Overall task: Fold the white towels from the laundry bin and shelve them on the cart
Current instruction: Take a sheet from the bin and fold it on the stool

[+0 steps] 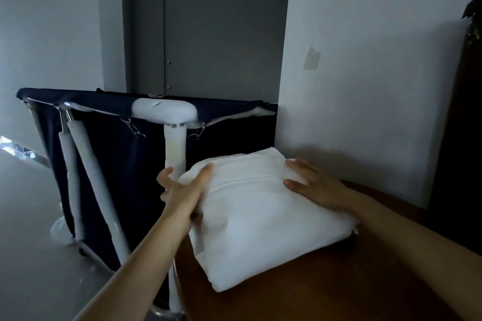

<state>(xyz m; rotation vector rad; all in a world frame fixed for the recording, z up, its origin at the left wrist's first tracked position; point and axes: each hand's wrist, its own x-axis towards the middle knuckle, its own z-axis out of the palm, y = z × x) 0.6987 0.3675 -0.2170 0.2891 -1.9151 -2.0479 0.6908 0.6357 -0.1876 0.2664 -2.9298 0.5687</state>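
On the brown bench, just beside one navy laundry bin, one folded white towel lies flat. Its long axis seems to run from near right to far left, one corner pointing at the person. The left hand has loose, spread fingers at its left edge and grasps nothing. The right hand presses straight fingers on top.

1. A pale wall stood on the right, with a small torn patch on it.
2. A grey door filled the recess in the middle.
3. The grey floor lay dim, with a bright strip at the far left.
4. A dark brown panel rose at the right edge.
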